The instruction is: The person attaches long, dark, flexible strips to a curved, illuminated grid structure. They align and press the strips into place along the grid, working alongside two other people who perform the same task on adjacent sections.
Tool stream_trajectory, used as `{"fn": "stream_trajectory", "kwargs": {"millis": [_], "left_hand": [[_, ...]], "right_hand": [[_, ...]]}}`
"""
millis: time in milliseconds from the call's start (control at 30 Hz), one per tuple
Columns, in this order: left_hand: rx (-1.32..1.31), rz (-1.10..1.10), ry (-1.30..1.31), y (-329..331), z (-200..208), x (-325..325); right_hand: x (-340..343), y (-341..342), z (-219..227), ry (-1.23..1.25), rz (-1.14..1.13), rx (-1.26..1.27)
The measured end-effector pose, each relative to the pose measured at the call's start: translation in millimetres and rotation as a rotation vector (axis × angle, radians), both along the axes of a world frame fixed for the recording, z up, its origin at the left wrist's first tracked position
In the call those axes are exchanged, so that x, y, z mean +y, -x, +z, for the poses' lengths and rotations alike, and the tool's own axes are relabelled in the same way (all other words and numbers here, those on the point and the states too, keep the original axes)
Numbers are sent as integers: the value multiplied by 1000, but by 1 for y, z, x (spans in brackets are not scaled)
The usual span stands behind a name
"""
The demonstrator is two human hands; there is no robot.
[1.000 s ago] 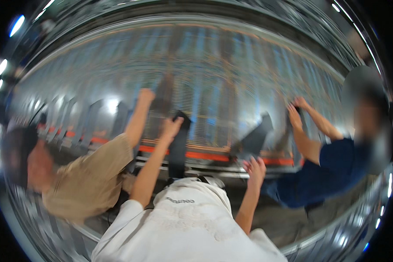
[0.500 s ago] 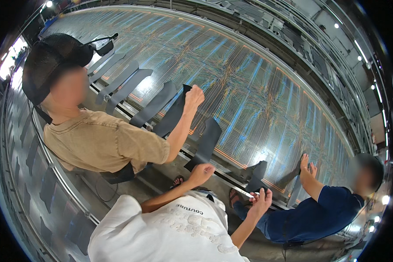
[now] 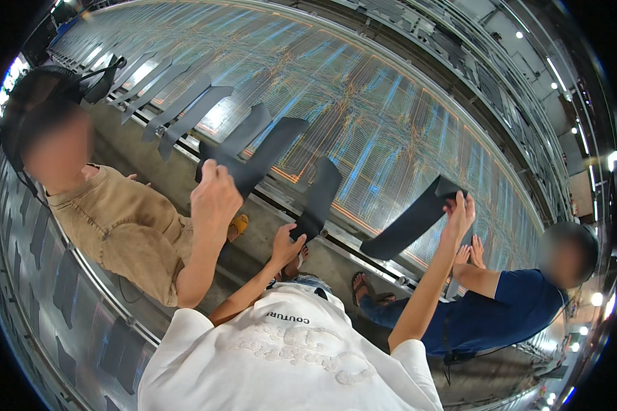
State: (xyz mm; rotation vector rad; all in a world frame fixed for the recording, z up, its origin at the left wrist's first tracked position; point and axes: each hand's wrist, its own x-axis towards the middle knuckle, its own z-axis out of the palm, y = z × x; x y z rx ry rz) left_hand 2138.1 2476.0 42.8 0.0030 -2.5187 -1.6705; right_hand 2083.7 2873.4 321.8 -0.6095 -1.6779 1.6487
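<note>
My left hand (image 3: 288,244) is closed on the near end of a dark grey strip (image 3: 320,192) of flexible sheet material, which reaches over the table edge onto the patterned tabletop. Out to the right, my right hand (image 3: 459,214) pinches the far end of a black strip (image 3: 411,224). This strip slants down to the left above the table's edge, its held end folded over. At my left, a co-worker's hand (image 3: 216,195) grips the near end of another dark strip (image 3: 271,152).
Under bright wire-like lines, the long table (image 3: 363,147) curves across the view. Several grey strips (image 3: 185,99) lie along its near edge at left. A person in tan (image 3: 137,233) stands left; one in navy (image 3: 497,329) stands right, hands at the table. A metal rail (image 3: 349,250) runs along the front.
My left hand has moved left and forward onto the grey strip's end. My right hand has risen to the right with the black strip lifted. The tan-shirted person's hand has swung nearer me.
</note>
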Motion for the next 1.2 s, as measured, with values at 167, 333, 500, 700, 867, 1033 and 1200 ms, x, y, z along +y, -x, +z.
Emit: {"fn": "stream_trajectory", "kwargs": {"millis": [167, 333, 500, 700, 867, 1033, 1200], "left_hand": [[-340, -245, -168, 1, 49, 10], [-560, -466, -105, -31, 50, -31], [-612, -475, -32, -76, 23, -63], [-691, -545, 227, -108, 34, -94], [-684, -551, 375, -132, 22, -103], [-650, -519, 423, -157, 16, -95], [-547, -592, 341, -174, 25, -68]], "right_hand": [[-32, -6, 48, -93, 1, 204], [-42, -35, -4, -9, -83, 101], [-39, -94, -160, 198, -162, -188], [-49, -159, -273, 299, -228, -535], [-69, -187, -268, 334, -305, -551], [-119, -231, -268, 169, -282, -591], [-173, -298, -311, 250, 73, -611]]}}
